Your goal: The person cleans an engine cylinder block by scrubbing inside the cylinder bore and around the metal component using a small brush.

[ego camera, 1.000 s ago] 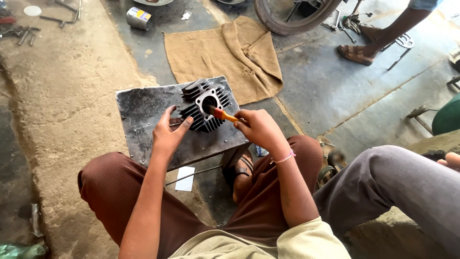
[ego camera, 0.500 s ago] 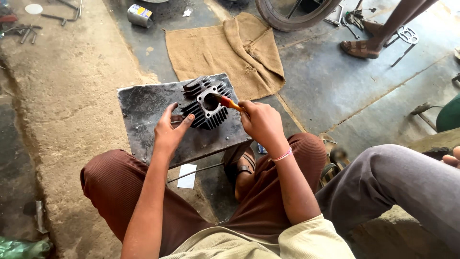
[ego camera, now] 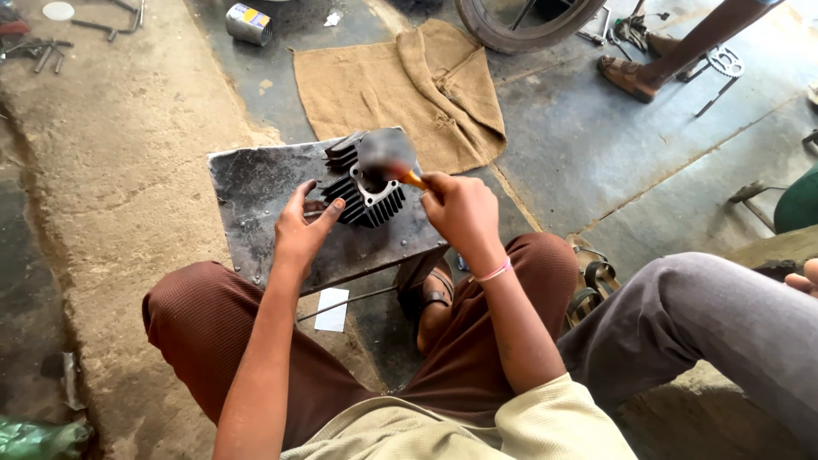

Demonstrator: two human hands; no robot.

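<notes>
Seated person, brown trousers, knees drawn up. Left hand: fingers spread open, resting against the side of a finned engine cylinder, steadying it without closing round it. Right hand: fingers closed tight on an orange tool handle. Tool head over the cylinder's bore is blurred, possibly a mallet. Cylinder stands on a dark metal plate serving as counter. Beyond: burlap cloth on concrete floor, then a tin can.
</notes>
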